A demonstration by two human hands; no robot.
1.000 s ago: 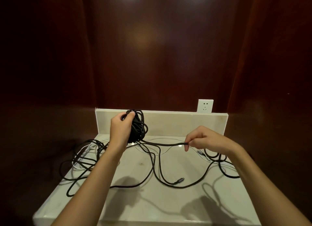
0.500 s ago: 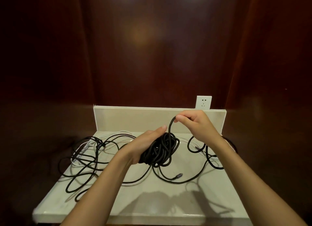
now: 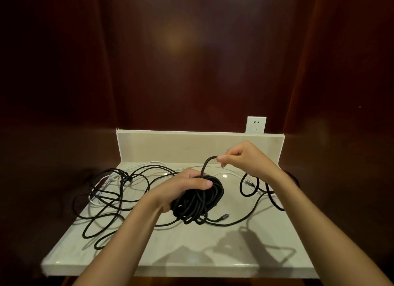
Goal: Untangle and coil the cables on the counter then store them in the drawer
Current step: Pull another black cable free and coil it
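Note:
My left hand [image 3: 183, 189] grips a thick coil of black cable [image 3: 198, 202] just above the middle of the pale counter [image 3: 213, 249]. A short stretch of the same cable rises from the coil to my right hand [image 3: 241, 157], which pinches it between thumb and fingers. Loose black cable [image 3: 106, 198] lies in tangled loops on the counter's left side, mixed with a thin white cable [image 3: 102, 181]. More black loops [image 3: 249, 185] lie at the right, partly hidden by my right forearm. A grey plug end [image 3: 223, 216] lies below the coil. No drawer is in view.
A low pale backsplash [image 3: 170, 145] runs along the counter's rear, with a white wall socket [image 3: 256, 125] above its right end. Dark wood panels enclose the counter at the back and on both sides. The counter's front edge [image 3: 170, 268] lies near me.
My left hand has lowered the coil from near the backsplash to mid-counter. My right hand has swung from the right side up and over the coil, laying another turn of cable.

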